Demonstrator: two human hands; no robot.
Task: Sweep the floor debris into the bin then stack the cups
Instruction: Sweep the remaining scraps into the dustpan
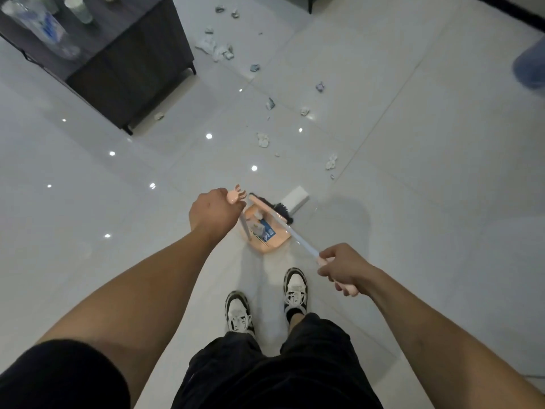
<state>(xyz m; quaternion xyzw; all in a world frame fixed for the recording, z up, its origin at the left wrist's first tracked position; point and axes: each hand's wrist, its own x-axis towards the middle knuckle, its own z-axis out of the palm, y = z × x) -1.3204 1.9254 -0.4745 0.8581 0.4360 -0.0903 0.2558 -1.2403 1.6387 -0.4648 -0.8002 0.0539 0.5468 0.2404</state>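
My left hand (213,212) grips the pink top of the dustpan handle; the pink dustpan (267,242) stands on the white tiles just ahead of my feet, with a blue-and-white wrapper and crumpled paper in it. My right hand (343,268) grips the pink end of the broom handle (298,239). The dark broom bristles (280,209) sit at the dustpan's mouth, touching a small white box (295,199). Scraps of crumpled paper (216,48) trail across the floor further ahead. Paper cups (79,8) stand on a dark table at the top left.
The dark table (129,63) fills the top left, with a clear water bottle (41,28) lying on it. A blue rounded object (530,63) sits at the right edge. My two white-and-black shoes (267,302) are just behind the dustpan.
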